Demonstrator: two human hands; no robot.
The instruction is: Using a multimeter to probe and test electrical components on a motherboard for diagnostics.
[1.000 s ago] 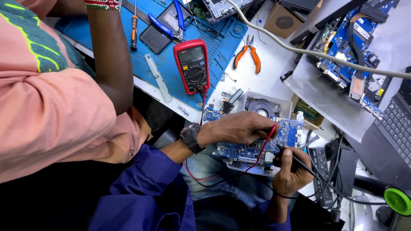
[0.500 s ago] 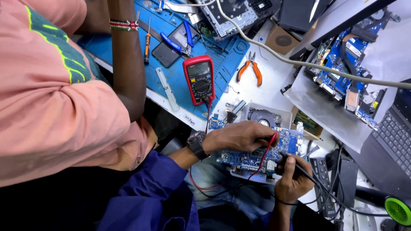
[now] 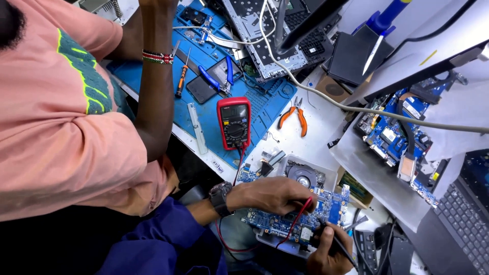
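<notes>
Two probes were in my hands: my left hand point(image 3: 272, 196) lay on the blue printed circuit board point(image 3: 305, 216) with its fingers closed around the red-wired probe point(image 3: 300, 216), whose tip touched the board near its middle, while my right hand point(image 3: 328, 252) clenched the black probe point(image 3: 338, 244) at the board's near edge. That board rested at the bench edge, just in front of a round grey cooling fan point(image 3: 301, 177). Both leads ran up to the red digital multimeter point(image 3: 233, 122) lying on the blue work mat point(image 3: 265, 104). Orange-handled pliers point(image 3: 294, 116) lay beside the mat, and another person in a pink shirt point(image 3: 56, 132) stood close at my left
</notes>
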